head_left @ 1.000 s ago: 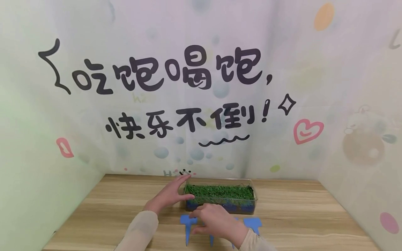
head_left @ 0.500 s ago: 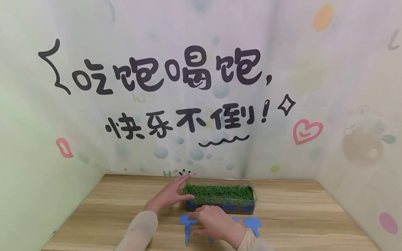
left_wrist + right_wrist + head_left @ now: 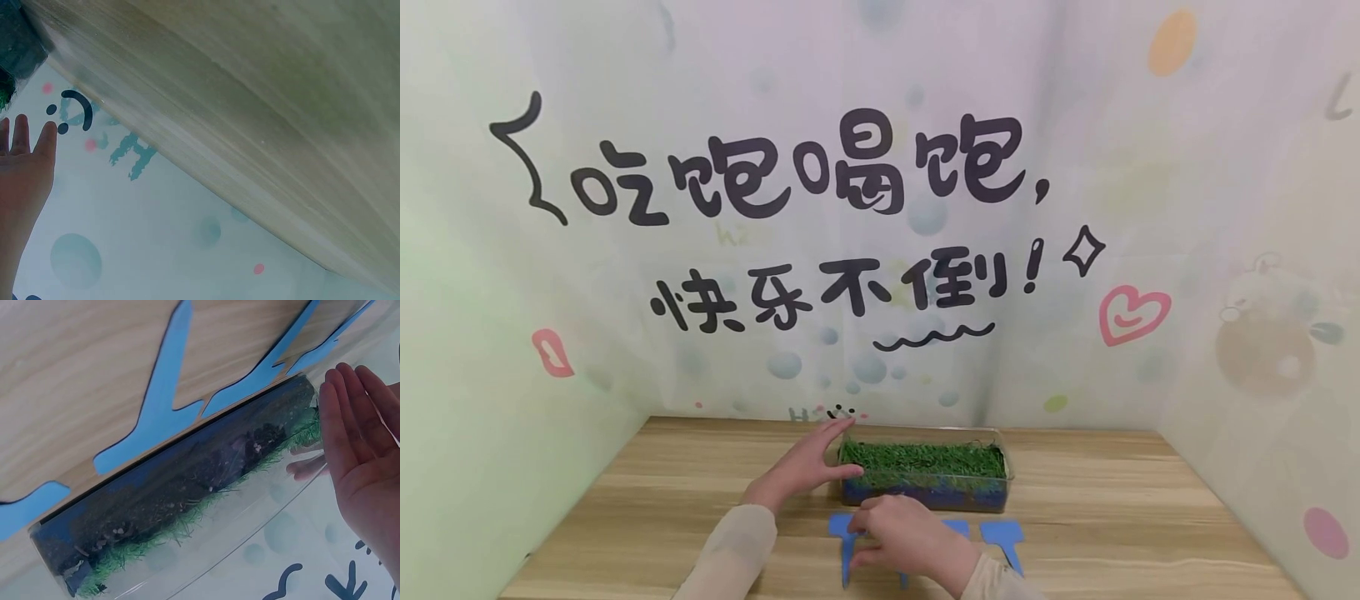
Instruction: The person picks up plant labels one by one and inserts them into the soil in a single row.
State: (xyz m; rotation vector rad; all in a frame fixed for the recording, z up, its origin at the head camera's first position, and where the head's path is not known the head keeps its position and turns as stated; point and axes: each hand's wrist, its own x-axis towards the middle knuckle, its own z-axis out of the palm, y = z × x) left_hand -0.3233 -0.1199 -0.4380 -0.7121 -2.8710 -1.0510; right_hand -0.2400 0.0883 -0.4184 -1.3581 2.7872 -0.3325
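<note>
A clear plastic box [image 3: 925, 495] filled with artificial grass [image 3: 925, 460] stands towards the back of the table. My left hand [image 3: 805, 463] is at the box's left end, thumb by the near side and fingers spread towards the far side. Its fingers look straight in the left wrist view. In front of the box lie several blue T-shaped plant labels, among them a left one [image 3: 840, 525] and a right one [image 3: 1002, 532]. Over the left ones my right hand [image 3: 913, 535] hovers, fingers loosely bent, partly hiding them. The right wrist view shows that hand [image 3: 362, 444] with nothing in it.
The wood-grain table [image 3: 1112, 517] runs back to a printed wall cloth [image 3: 820, 75] with black lettering. Side walls close in at left and right. Dark filling [image 3: 187, 481] shows through the box's near wall.
My right hand has shifted slightly towards me and to the left, uncovering more of the labels on the right. My left hand and the box have stayed in place.
</note>
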